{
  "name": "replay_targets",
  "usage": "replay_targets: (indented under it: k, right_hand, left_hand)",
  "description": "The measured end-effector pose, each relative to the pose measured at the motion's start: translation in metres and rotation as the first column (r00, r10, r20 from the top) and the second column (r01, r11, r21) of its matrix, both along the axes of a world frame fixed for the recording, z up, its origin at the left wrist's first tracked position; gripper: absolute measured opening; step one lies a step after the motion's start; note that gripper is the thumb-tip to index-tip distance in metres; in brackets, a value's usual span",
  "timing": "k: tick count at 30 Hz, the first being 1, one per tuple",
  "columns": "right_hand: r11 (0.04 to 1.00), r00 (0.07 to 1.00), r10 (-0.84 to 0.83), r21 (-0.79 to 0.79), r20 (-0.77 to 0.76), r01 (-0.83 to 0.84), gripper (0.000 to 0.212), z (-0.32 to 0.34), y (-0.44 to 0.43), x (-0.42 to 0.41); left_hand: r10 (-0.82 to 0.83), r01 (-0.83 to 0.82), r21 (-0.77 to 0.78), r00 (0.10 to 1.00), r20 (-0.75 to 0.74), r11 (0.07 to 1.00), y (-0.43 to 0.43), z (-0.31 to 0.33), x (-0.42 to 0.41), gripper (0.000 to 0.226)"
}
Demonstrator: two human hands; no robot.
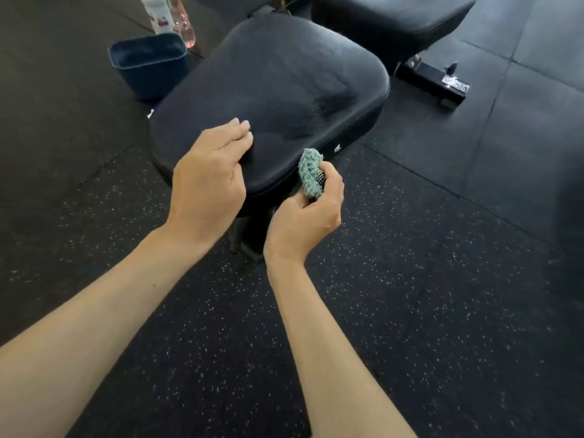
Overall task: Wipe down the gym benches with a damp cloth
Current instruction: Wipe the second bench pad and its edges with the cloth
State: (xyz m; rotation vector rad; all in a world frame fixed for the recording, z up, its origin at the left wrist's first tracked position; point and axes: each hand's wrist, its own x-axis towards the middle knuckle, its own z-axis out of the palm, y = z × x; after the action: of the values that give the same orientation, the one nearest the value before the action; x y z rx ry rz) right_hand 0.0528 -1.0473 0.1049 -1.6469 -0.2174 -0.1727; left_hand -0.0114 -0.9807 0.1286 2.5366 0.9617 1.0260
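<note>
A black padded bench seat (278,77) fills the upper middle of the head view, with faint damp streaks on its top. My left hand (208,178) rests flat on the seat's near corner, fingers straight. My right hand (308,213) grips a bunched teal cloth (310,173) against the seat's near edge, just right of the left hand. A second black bench pad (388,14) lies beyond at the top right.
A dark blue bin (148,63) stands on the floor left of the seat, with a pink bottle (183,20) and a white patterned container (156,11) behind it. The bench's metal foot (433,79) sits at the right. Speckled rubber flooring (410,279) surrounds everything.
</note>
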Motion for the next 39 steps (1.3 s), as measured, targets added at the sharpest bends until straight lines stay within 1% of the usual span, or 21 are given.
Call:
replay_targets:
  k: [3,8,10,12,13,15,17,19,21,23,24,26,28,30,32,33,34,35,36,37,39]
  right_hand:
    - [0.997,0.996,-0.044,0.064,0.077,0.04,0.044,-0.009,0.001,-0.015]
    - [0.991,0.982,-0.084,0.117,0.169,0.065,0.043,-0.023,0.002,-0.028]
    - [0.997,0.97,-0.034,0.071,0.241,0.018,0.042,-0.026,-0.007,-0.032]
    - [0.996,0.938,0.079,0.0,0.339,-0.084,0.042,-0.03,-0.02,-0.034]
    - [0.991,0.925,0.131,-0.03,0.356,-0.129,0.041,-0.029,-0.026,-0.03]
    - [0.987,0.948,0.161,-0.048,0.274,-0.154,0.039,-0.024,-0.03,-0.017]
    - [0.991,0.981,0.129,-0.043,0.142,-0.124,0.035,-0.015,-0.024,-0.007]
    - [0.997,0.992,0.076,0.002,0.097,-0.077,0.033,-0.011,-0.014,-0.012]
    - [0.997,0.995,0.029,0.064,0.097,-0.035,0.032,-0.013,-0.009,-0.023]
    - [0.996,0.992,-0.005,0.092,0.124,-0.007,0.032,-0.02,-0.007,-0.03]
    - [0.995,0.99,-0.019,0.097,0.143,0.005,0.032,-0.023,-0.008,-0.031]
    - [0.995,0.981,-0.036,0.103,0.193,0.016,0.032,-0.026,-0.007,-0.033]
    - [0.995,0.97,-0.023,0.099,0.242,-0.001,0.031,-0.03,-0.007,-0.036]
    - [0.997,0.954,0.006,0.075,0.301,-0.03,0.026,-0.036,-0.01,-0.041]
    - [0.996,0.939,0.048,0.054,0.34,-0.07,0.021,-0.043,-0.013,-0.05]
    - [0.992,0.922,0.1,0.028,0.373,-0.119,0.02,-0.047,-0.012,-0.058]
    - [0.979,0.882,0.199,-0.044,0.427,-0.2,0.02,-0.051,-0.011,-0.07]
    - [0.945,0.815,0.326,-0.152,0.479,-0.289,0.019,-0.056,-0.01,-0.087]
    - [0.903,0.756,0.43,-0.241,0.493,-0.357,0.018,-0.061,-0.01,-0.102]
    - [0.884,0.753,0.466,-0.255,0.464,-0.39,0.018,-0.066,-0.01,-0.113]
    - [0.929,0.865,0.369,-0.109,0.34,-0.353,0.023,-0.069,-0.014,-0.117]
  left_hand:
    - [-0.001,0.001,0.039,1.0,0.012,0.999,0.003,0.0,0.001,0.046]
    - [-0.022,0.023,-0.008,0.998,0.053,1.0,0.011,0.002,0.001,0.051]
    - [-0.04,0.043,-0.059,0.998,0.056,0.997,0.014,0.005,0.001,0.055]
    - [-0.062,0.067,-0.126,0.997,0.044,0.99,0.019,0.009,-0.001,0.056]
    - [-0.078,0.081,-0.153,0.997,0.028,0.985,0.021,0.01,-0.003,0.055]
    - [-0.121,0.119,-0.188,0.993,0.001,0.975,0.022,0.015,-0.006,0.051]
    - [-0.166,0.164,-0.195,0.986,0.006,0.967,0.02,0.018,-0.009,0.05]
    - [-0.203,0.208,-0.172,0.978,0.046,0.963,0.016,0.018,-0.019,0.05]
    - [-0.167,0.174,-0.127,0.984,0.065,0.976,0.014,0.014,-0.031,0.049]
    - [-0.049,0.051,-0.095,0.999,0.025,0.994,0.016,0.007,-0.042,0.045]
    - [-0.007,0.006,-0.11,1.0,-0.008,0.994,0.017,0.003,-0.046,0.042]
    - [-0.029,0.026,-0.205,1.0,-0.008,0.979,0.018,-0.003,-0.05,0.042]
    - [-0.098,0.115,-0.294,0.993,0.072,0.949,0.017,-0.006,-0.051,0.043]
    - [-0.111,0.145,-0.332,0.987,0.118,0.932,0.015,-0.006,-0.051,0.043]
    - [-0.102,0.134,-0.349,0.989,0.109,0.927,0.014,-0.005,-0.052,0.043]
    - [-0.101,0.13,-0.355,0.99,0.099,0.926,0.014,-0.004,-0.052,0.043]
    - [-0.105,0.131,-0.355,0.99,0.092,0.926,0.014,-0.003,-0.052,0.043]
    - [-0.112,0.135,-0.354,0.99,0.085,0.925,0.015,-0.002,-0.052,0.043]
    - [-0.117,0.137,-0.357,0.99,0.078,0.924,0.016,-0.001,-0.053,0.044]
    - [-0.122,0.139,-0.363,0.99,0.069,0.921,0.018,-0.001,-0.055,0.044]
    - [-0.138,0.144,-0.376,0.989,0.044,0.915,0.023,0.0,-0.058,0.044]
